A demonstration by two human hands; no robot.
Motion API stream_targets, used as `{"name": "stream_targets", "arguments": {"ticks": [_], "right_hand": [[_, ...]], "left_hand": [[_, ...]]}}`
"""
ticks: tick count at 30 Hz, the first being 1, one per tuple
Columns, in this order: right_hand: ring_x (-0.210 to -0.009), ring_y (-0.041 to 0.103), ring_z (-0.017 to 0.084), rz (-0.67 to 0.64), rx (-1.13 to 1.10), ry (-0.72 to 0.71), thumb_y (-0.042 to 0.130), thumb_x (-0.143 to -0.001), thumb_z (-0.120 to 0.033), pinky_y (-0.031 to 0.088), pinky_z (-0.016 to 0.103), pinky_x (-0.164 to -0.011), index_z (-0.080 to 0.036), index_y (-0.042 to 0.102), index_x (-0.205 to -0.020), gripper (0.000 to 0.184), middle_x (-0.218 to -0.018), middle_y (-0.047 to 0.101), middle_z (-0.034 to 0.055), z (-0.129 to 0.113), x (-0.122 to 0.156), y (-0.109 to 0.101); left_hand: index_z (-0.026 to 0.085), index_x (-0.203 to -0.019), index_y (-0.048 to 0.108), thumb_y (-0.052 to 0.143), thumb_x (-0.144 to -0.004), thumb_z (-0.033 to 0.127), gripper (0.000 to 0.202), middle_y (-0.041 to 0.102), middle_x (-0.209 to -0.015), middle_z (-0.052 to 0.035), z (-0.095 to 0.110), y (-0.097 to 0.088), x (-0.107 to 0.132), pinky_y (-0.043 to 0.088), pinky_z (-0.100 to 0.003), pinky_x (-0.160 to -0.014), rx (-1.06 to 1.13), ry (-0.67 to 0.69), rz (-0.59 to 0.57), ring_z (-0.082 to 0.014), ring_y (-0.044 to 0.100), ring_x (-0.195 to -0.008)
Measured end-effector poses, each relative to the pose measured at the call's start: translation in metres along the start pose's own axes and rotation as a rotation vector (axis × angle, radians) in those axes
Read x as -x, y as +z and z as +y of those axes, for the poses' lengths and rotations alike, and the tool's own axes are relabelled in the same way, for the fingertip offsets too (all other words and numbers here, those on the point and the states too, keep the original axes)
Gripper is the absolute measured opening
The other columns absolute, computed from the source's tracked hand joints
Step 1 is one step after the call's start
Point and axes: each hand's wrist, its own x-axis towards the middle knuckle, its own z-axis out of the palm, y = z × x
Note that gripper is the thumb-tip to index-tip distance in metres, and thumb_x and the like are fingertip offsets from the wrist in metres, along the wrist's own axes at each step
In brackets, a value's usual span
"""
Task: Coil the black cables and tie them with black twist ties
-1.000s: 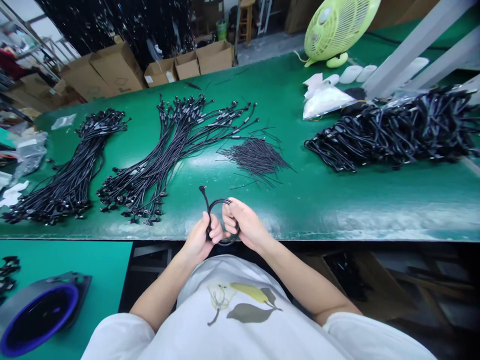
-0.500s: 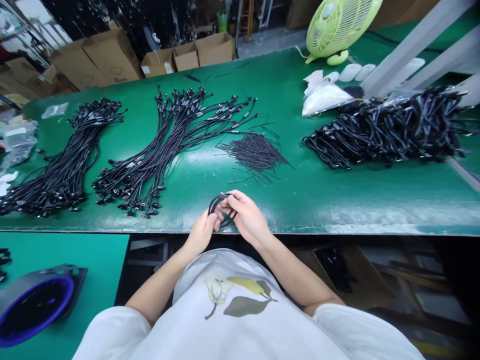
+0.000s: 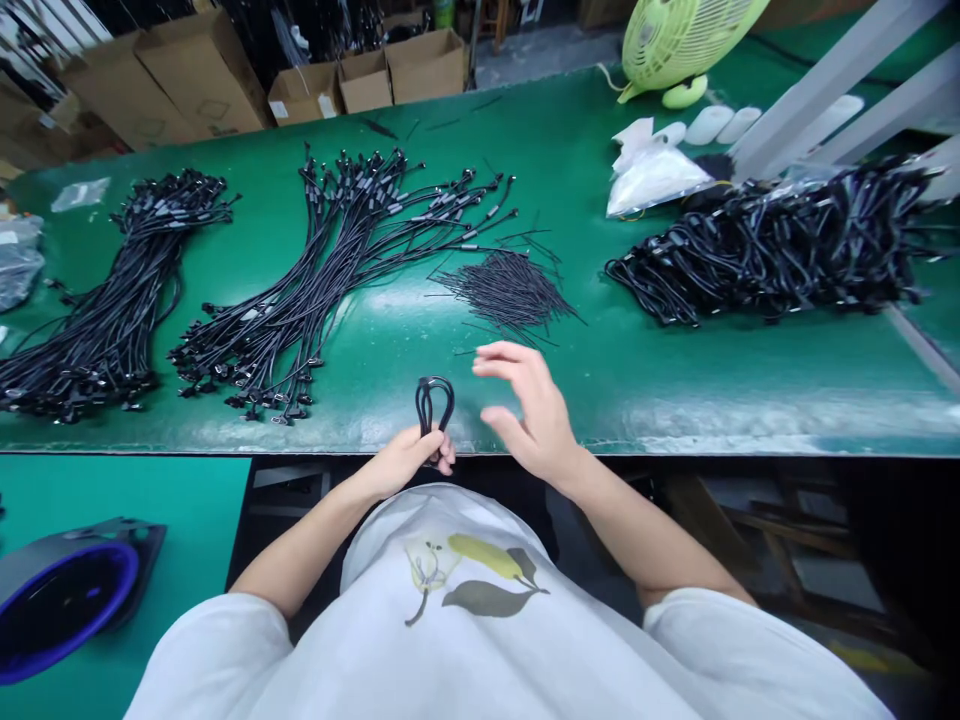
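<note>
My left hand [image 3: 409,458] is closed on a small coiled black cable [image 3: 434,404] at the near edge of the green table [image 3: 645,390]; the coil's loop stands up above my fingers. My right hand [image 3: 529,410] hovers just right of the coil with fingers spread, holding nothing. A little beyond it lies a heap of thin black ties [image 3: 508,292]. Two long bundles of straight black cables lie to the left, one in the middle [image 3: 315,290] and one at the far left [image 3: 112,310].
A big pile of black cables [image 3: 780,250] fills the right of the table, with white bags [image 3: 652,175] and a green fan [image 3: 675,40] behind it. Cardboard boxes [image 3: 300,80] stand beyond the far edge. A blue-rimmed holder [image 3: 67,595] sits on the lower left surface.
My right hand has let go of the coil and moved up and to the right, opening. The coil now stays in my left hand alone, pinched narrower.
</note>
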Motion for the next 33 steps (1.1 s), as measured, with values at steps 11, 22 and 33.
{"name": "stream_targets", "arguments": {"ticks": [11, 22, 33], "right_hand": [[-0.069, 0.063, 0.015, -0.958, 0.084, 0.174, 0.046, -0.095, -0.023, 0.043, 0.023, -0.061, -0.016, 0.061, -0.091, 0.018, -0.080, 0.068, 0.0045, 0.031, -0.002, 0.022], [-0.074, 0.054, 0.013, -1.097, -0.435, 0.520, 0.031, -0.099, -0.044, 0.043, 0.025, -0.065, -0.013, 0.063, -0.102, 0.045, -0.085, 0.059, 0.0053, 0.042, 0.001, 0.018], [-0.073, 0.054, 0.019, -0.899, 0.521, -0.243, 0.032, -0.101, -0.023, 0.027, 0.028, -0.058, -0.012, 0.058, -0.090, 0.030, -0.081, 0.062, 0.0091, 0.028, 0.011, 0.018]], "left_hand": [[0.021, -0.069, 0.053, 0.054, -0.090, 0.037, 0.026, 0.049, -0.062, 0.0000, 0.001, -0.020, 0.000, 0.037, -0.026, -0.058, -0.812, 0.263, -0.006, -0.0158, 0.046, -0.054], [0.014, -0.088, 0.054, 0.036, -0.098, 0.039, 0.032, 0.061, -0.085, -0.0105, 0.017, -0.012, -0.002, 0.046, -0.034, -0.071, -1.277, 0.070, -0.213, -0.0237, 0.059, -0.078], [0.014, -0.096, 0.054, 0.034, -0.095, 0.051, 0.043, 0.055, -0.077, -0.0026, 0.024, -0.025, -0.009, 0.043, -0.027, -0.070, -0.168, -0.164, -0.518, -0.0138, 0.051, -0.071]]}}
